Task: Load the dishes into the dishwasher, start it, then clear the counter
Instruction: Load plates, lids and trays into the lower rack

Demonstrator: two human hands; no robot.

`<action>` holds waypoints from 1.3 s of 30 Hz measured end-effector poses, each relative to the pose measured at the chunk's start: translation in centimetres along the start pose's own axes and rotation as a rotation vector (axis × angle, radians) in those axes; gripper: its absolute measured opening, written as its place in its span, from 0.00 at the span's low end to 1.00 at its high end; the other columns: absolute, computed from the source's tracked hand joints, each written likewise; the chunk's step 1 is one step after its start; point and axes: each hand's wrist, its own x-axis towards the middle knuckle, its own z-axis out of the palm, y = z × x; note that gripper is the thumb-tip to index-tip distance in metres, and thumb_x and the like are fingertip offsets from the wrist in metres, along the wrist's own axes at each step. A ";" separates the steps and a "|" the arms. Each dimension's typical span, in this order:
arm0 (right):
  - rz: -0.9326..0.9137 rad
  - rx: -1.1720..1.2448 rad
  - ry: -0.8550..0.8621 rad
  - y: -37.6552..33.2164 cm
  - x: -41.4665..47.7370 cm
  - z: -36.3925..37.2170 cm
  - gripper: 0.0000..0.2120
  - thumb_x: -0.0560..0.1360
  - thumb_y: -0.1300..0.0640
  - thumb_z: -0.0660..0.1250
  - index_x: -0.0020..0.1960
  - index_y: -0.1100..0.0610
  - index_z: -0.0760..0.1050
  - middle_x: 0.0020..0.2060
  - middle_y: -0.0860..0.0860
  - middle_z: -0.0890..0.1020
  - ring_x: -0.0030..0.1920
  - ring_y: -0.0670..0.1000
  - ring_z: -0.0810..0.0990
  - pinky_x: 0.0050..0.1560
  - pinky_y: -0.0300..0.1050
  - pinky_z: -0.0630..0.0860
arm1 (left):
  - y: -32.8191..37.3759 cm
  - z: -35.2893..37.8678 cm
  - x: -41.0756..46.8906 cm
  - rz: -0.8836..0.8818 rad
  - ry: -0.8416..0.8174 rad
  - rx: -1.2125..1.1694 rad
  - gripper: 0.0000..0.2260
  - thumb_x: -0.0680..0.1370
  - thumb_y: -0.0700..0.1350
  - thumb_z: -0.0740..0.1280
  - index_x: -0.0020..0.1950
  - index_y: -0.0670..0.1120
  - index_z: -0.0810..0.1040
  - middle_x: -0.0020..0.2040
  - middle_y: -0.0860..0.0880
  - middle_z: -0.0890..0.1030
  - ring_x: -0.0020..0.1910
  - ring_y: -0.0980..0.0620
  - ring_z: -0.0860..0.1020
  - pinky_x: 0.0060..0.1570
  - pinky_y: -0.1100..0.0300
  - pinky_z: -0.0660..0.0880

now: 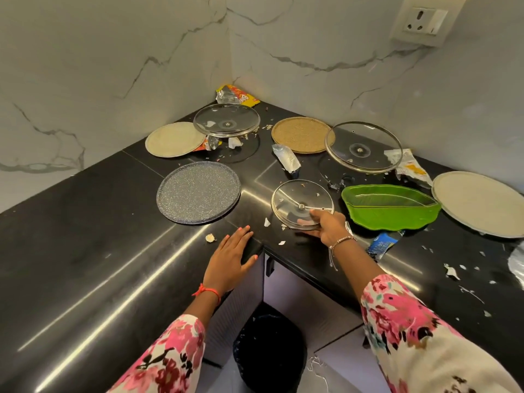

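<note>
Bin point(269, 350) on the floor below the tabletop's point(85, 236) inner corner. Left hand point(229, 259) flat on that corner's edge, fingers straight, holding nothing. Right hand point(329, 225) just beyond, fingers pinching the near rim of the small glass lid point(300, 205); lifted or resting, cannot tell. Speckled plate point(198, 191) to its left, green leaf dish point(391, 208) to its right, beige plate point(482, 205) at the right edge. Farther back: large glass lid point(364, 147), brown plate point(302, 134), raised glass lid point(226, 119), pale plate point(174, 139). Snack wrapper point(238, 95) in the back corner; scraps scattered. Dishwasher not in view. Judgement: loading barely begun; starting and clearing remain.
</note>
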 end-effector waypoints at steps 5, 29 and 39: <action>0.005 0.012 0.018 0.2 -0.1 0.0 0.10 0.75 0.69 0.63 0.55 0.64 0.70 0.40 0.59 0.80 0.22 0.54 0.80 0.23 0.53 0.78 | 0.1 0.0 -0.1 -0.001 0.005 0.010 0.32 0.74 0.64 0.45 0.75 0.51 0.58 0.76 0.55 0.55 0.75 0.59 0.51 0.74 0.58 0.46; -0.040 0.064 -0.122 2.3 -5.5 -3.8 0.09 0.74 0.70 0.63 0.43 0.57 0.69 0.39 0.56 0.79 0.34 0.56 0.81 0.34 0.61 0.79 | 2.9 -0.4 -3.9 -0.066 -0.013 -0.012 0.30 0.78 0.54 0.60 0.75 0.43 0.56 0.77 0.48 0.52 0.76 0.51 0.48 0.73 0.56 0.42; -0.109 0.035 -0.130 16.8 -22.3 -14.5 0.09 0.73 0.69 0.64 0.45 0.55 0.75 0.37 0.53 0.79 0.30 0.48 0.81 0.25 0.46 0.79 | 8.6 4.3 -24.4 0.035 -0.103 -0.067 0.41 0.69 0.68 0.46 0.76 0.43 0.54 0.76 0.47 0.53 0.73 0.56 0.42 0.71 0.59 0.35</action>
